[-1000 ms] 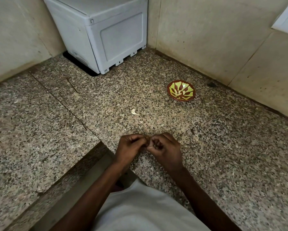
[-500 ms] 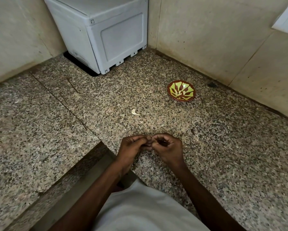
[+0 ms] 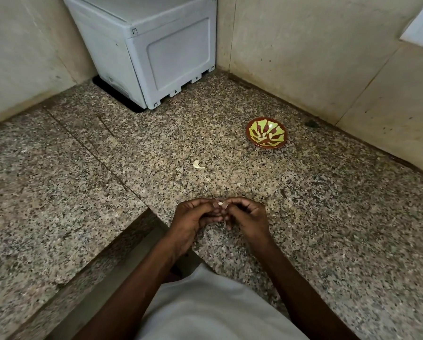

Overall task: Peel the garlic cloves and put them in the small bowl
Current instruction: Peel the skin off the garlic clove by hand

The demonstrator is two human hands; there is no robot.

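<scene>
Left hand (image 3: 193,219) and right hand (image 3: 248,215), fingers curled, pinch one garlic clove (image 3: 220,203) together near the surface's (image 3: 328,217) front edge. Another clove (image 3: 198,164) lies mid-surface; the small bowl (image 3: 266,133) sits near the back wall.

A pale tip of the garlic clove (image 3: 220,203) now peeks out between the fingertips, where a second ago the hands hid it. The right hand (image 3: 248,215) has loosened, its fingers lifted off the left hand (image 3: 193,217), though both still pinch it together.
</scene>
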